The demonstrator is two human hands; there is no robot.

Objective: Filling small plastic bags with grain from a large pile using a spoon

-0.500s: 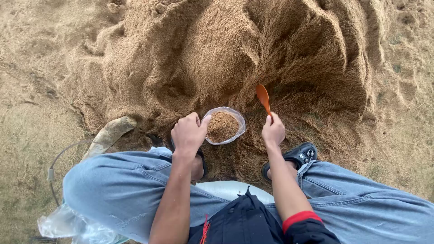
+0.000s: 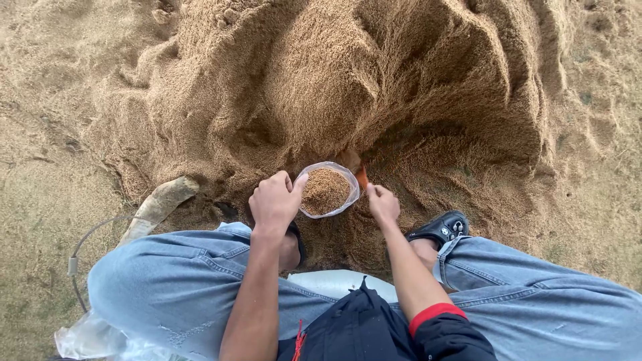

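Two hands busy, frame centre — left hand [image 2: 273, 200] pinches clear bag [image 2: 328, 190] rim, mouth held open; right hand [image 2: 382, 204] clasps orange scoop [image 2: 362, 176], tipping grain [image 2: 401, 80] in.

Two hands [image 2: 275, 200], one bag [image 2: 328, 190], perhaps one scoop [image 2: 362, 176].

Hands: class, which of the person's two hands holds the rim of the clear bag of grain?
The left hand grips the clear bag at its rim. The right hand holds an orange scoop beside it instead.

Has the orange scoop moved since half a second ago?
Yes. The orange scoop in the right hand has swung down and left to the rim of the clear bag, judged against the black shoe.
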